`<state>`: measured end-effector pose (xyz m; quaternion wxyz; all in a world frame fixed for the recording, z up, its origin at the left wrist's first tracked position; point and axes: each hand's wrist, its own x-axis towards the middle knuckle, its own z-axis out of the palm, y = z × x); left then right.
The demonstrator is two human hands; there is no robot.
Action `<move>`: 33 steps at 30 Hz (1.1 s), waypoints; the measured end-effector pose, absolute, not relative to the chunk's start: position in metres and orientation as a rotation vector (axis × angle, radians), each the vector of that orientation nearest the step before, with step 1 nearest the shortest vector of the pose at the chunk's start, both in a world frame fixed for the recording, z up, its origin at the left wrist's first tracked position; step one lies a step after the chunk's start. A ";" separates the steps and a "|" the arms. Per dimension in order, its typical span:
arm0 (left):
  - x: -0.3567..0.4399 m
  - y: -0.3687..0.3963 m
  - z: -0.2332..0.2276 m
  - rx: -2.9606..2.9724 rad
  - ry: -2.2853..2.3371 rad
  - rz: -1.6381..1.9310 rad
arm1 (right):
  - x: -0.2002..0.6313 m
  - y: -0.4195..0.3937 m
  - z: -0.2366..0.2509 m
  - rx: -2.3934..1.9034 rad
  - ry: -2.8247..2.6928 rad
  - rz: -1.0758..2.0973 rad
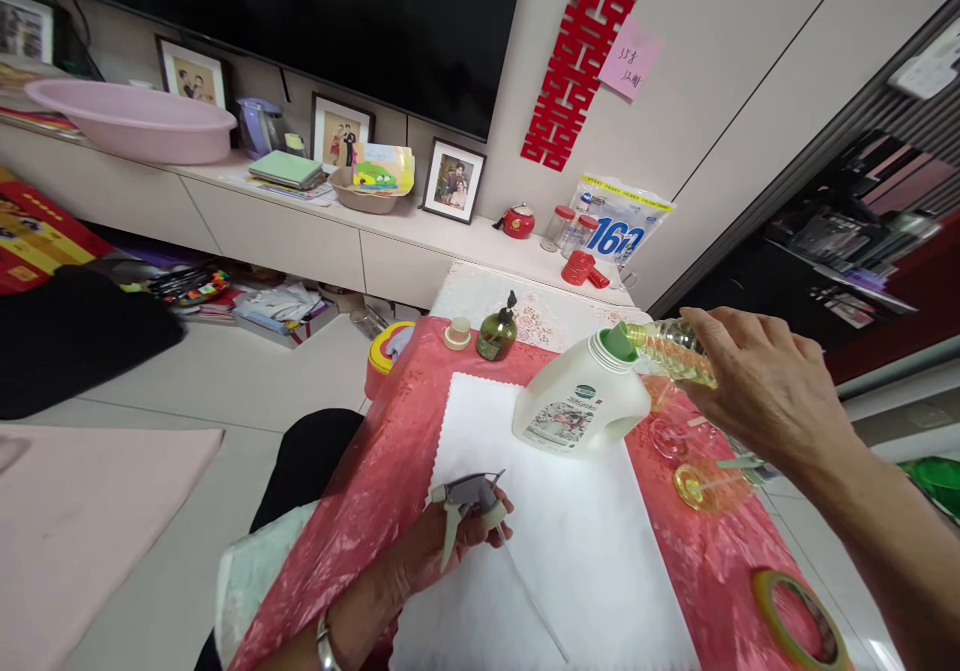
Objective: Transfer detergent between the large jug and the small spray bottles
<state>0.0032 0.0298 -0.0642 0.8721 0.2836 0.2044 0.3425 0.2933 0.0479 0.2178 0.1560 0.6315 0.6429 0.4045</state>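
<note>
My right hand [772, 381] is closed around a clear plastic bottle [671, 346] with yellowish liquid. That bottle lies tilted, its neck at the green-rimmed mouth of a white detergent jug [581, 401]. Upright on a white scalloped mat [555, 521], the jug stands with its cap off. In my left hand [457, 541] is a grey and white spray nozzle [472, 496], its thin dip tube hanging down over the mat. A pale cap [457, 333] and a dark green pump bottle [497, 331] sit behind the mat.
Red plastic [360, 511] covers the table. To the right are a roll of tape [799, 619], a yellow-based clear glass [701, 486] and a pink-based one [671, 438]. Behind, a low cabinet [285, 231] bears picture frames, jars and a pink basin [135, 121].
</note>
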 end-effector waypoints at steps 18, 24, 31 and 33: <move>0.002 0.029 -0.073 0.621 0.352 0.748 | 0.289 0.050 0.224 1.750 1.842 1.203; 0.001 0.029 -0.068 0.618 0.358 0.741 | 0.286 0.051 0.226 1.725 1.842 1.219; 0.002 0.029 -0.078 0.646 0.337 0.749 | 0.287 0.052 0.227 1.688 1.870 1.247; 0.002 0.029 -0.081 0.643 0.334 0.749 | 0.287 0.052 0.227 1.686 1.878 1.259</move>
